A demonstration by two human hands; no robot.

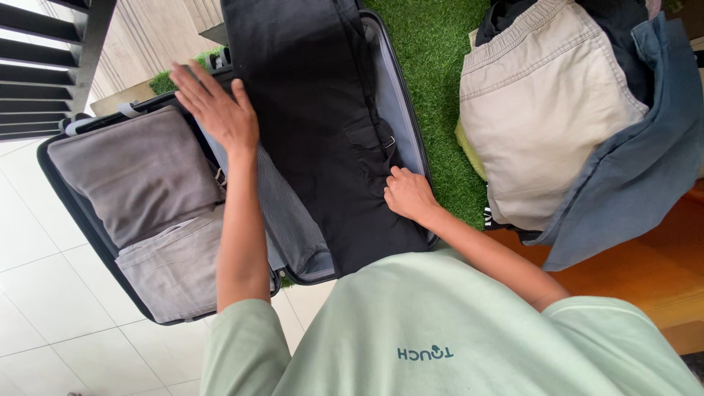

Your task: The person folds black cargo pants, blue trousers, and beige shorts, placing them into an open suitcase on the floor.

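Black trousers (323, 132) lie spread in the open suitcase (411, 125). Of the hands, the left hand (216, 106) rests flat and open at their edge, while the right hand (407, 194) pinches the fabric near the rim. Grey folded clothes (139, 172) fill the other half; a clothes pile (550, 110) sits on green grass mat (433, 44).

1. A green artificial turf mat (433, 88) bears most of the open suitcase (400, 110).
2. Right of the suitcase, a clothes pile (543, 117) lies on the turf.
3. Left of the suitcase, white floor tiles (37, 293) carry its other half.
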